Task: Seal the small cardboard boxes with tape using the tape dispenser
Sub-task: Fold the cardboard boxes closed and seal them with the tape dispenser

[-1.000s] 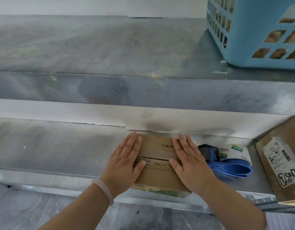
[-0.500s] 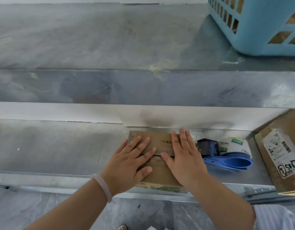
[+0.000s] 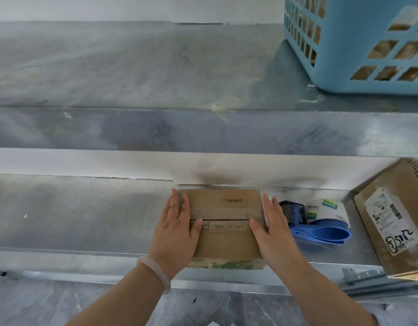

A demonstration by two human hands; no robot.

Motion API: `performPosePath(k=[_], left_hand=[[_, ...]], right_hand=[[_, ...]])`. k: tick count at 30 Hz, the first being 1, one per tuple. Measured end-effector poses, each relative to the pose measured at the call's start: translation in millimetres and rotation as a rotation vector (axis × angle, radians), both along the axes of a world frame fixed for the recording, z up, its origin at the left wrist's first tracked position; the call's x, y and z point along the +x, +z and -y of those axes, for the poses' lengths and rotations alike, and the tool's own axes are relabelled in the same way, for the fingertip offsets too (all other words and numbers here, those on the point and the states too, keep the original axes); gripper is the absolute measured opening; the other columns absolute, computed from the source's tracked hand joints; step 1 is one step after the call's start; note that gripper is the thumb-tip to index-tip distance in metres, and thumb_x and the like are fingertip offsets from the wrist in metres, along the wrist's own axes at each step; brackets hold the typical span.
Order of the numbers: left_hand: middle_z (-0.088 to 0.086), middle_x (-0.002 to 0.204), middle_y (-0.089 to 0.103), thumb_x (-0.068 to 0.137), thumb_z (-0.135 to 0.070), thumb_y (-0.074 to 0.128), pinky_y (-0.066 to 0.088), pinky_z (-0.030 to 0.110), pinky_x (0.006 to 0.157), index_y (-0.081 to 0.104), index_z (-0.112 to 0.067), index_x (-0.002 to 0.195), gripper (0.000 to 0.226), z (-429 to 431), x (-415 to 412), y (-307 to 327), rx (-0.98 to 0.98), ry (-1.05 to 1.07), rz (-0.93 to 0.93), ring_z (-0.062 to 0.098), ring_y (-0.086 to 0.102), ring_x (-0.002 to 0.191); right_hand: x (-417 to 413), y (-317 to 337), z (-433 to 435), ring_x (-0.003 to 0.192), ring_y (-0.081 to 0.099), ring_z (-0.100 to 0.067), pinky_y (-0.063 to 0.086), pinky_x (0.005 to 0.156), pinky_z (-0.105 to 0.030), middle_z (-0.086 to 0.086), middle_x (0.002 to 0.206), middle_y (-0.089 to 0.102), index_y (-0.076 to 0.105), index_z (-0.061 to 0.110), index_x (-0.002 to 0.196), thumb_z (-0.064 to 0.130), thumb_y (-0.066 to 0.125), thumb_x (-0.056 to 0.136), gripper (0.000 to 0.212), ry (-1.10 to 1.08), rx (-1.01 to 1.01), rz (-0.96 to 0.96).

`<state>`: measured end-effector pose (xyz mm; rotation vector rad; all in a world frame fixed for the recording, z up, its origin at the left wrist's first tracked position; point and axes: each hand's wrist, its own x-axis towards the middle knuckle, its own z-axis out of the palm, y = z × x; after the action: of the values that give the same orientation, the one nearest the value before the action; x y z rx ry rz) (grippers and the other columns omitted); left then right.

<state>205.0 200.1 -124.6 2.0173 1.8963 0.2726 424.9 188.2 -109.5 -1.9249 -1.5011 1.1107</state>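
A small cardboard box [image 3: 224, 222] lies on the lower metal shelf [image 3: 85, 215], its two top flaps folded down and meeting at a dark seam across the middle. My left hand [image 3: 177, 229] presses flat against the box's left edge, thumb on the seam. My right hand [image 3: 271, 227] presses flat on the right edge, thumb on the seam too. A blue tape dispenser [image 3: 320, 220] with a white tape roll lies on the shelf just right of my right hand, untouched.
A larger cardboard parcel [image 3: 396, 227] with a shipping label leans at the shelf's right end. A light blue plastic basket [image 3: 358, 43] holding brown items stands on the upper shelf, top right. The white wall is right behind the box.
Both hands slid outward from the middle of the box top to its left and right edges, uncovering the flaps and seam. The dispenser has not moved.
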Motion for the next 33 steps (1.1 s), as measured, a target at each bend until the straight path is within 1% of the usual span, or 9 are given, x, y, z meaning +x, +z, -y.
performPosePath(k=[3,6,9,13,18,23,28,30,33], left_hand=[[-0.012,0.161,-0.010,0.098,-0.043,0.045,0.015,0.025,0.115,0.011,-0.026,0.154,0.068,-1,-2,2,-0.025,0.125,0.325,0.013,0.011,0.146],[-0.013,0.155,0.026,0.095,-0.029,0.059,0.031,0.030,0.112,0.037,-0.051,0.138,0.054,5,-9,4,-0.099,0.268,0.742,0.013,0.033,0.137],[-0.013,0.137,0.046,0.093,-0.021,0.061,0.048,0.035,0.098,0.040,-0.057,0.133,0.058,21,-16,3,-0.153,0.329,0.929,0.015,0.049,0.122],[-0.012,0.138,0.051,0.090,-0.011,0.063,0.050,0.029,0.094,0.032,-0.040,0.146,0.070,49,-28,0,-0.146,0.472,1.151,0.009,0.054,0.121],[-0.023,0.116,0.066,0.094,-0.022,0.059,0.054,0.020,0.082,0.040,-0.055,0.130,0.053,74,-46,15,-0.198,0.507,1.199,0.000,0.063,0.105],[-0.019,0.122,0.065,0.072,-0.043,0.075,0.050,0.043,0.099,0.043,-0.058,0.132,0.070,98,-93,36,-0.021,0.698,1.194,0.011,0.060,0.115],[-0.017,0.123,0.064,0.056,-0.054,0.072,0.047,0.048,0.101,0.051,-0.062,0.122,0.070,119,-164,44,0.158,0.886,1.224,0.016,0.060,0.116],[-0.014,0.121,0.066,0.058,-0.050,0.074,0.048,0.049,0.098,0.053,-0.060,0.122,0.068,129,-195,44,0.207,0.932,1.250,0.018,0.061,0.114],[-0.011,0.120,0.066,0.080,-0.029,0.075,0.050,0.051,0.096,0.055,-0.059,0.120,0.053,144,-248,45,0.273,1.008,1.265,0.019,0.063,0.110]], right_hand=[[6,3,9,0.137,0.035,-0.012,0.031,0.112,-0.034,0.012,0.154,0.029,0.015,0.042,0.151,0.043,0.044,0.099,0.060,-0.081,-0.073,-0.164],[6,3,17,0.121,0.043,-0.008,0.035,0.099,-0.025,0.014,0.145,0.042,0.021,0.045,0.149,0.043,0.037,0.102,0.050,-0.097,-0.112,-0.188],[4,6,18,0.113,0.041,-0.005,0.034,0.095,-0.023,0.015,0.137,0.045,0.028,0.042,0.148,0.038,0.039,0.102,0.047,-0.130,-0.090,-0.269],[0,6,17,0.111,0.041,-0.004,0.036,0.096,-0.025,0.018,0.129,0.046,0.036,0.043,0.144,0.037,0.041,0.102,0.042,-0.111,-0.050,-0.293],[-29,9,8,0.114,0.044,-0.005,0.036,0.097,-0.027,0.017,0.131,0.048,0.041,0.043,0.141,0.037,0.045,0.101,0.041,-0.005,0.014,-0.301],[-85,25,-5,0.117,0.051,-0.006,0.042,0.100,-0.030,0.017,0.131,0.052,0.039,0.042,0.142,0.036,0.049,0.099,0.046,0.174,0.059,-0.342],[-164,39,-12,0.105,0.048,0.015,0.041,0.080,-0.013,0.022,0.125,0.052,0.040,0.040,0.140,0.031,0.054,0.097,0.046,0.344,0.086,-0.426],[-200,40,-11,0.113,0.050,0.009,0.044,0.089,-0.020,0.020,0.128,0.053,0.045,0.040,0.136,0.031,0.057,0.095,0.044,0.379,0.109,-0.424],[-260,40,-10,0.123,0.050,-0.001,0.043,0.106,-0.036,0.018,0.134,0.053,0.048,0.045,0.127,0.031,0.061,0.093,0.039,0.421,0.174,-0.377]])
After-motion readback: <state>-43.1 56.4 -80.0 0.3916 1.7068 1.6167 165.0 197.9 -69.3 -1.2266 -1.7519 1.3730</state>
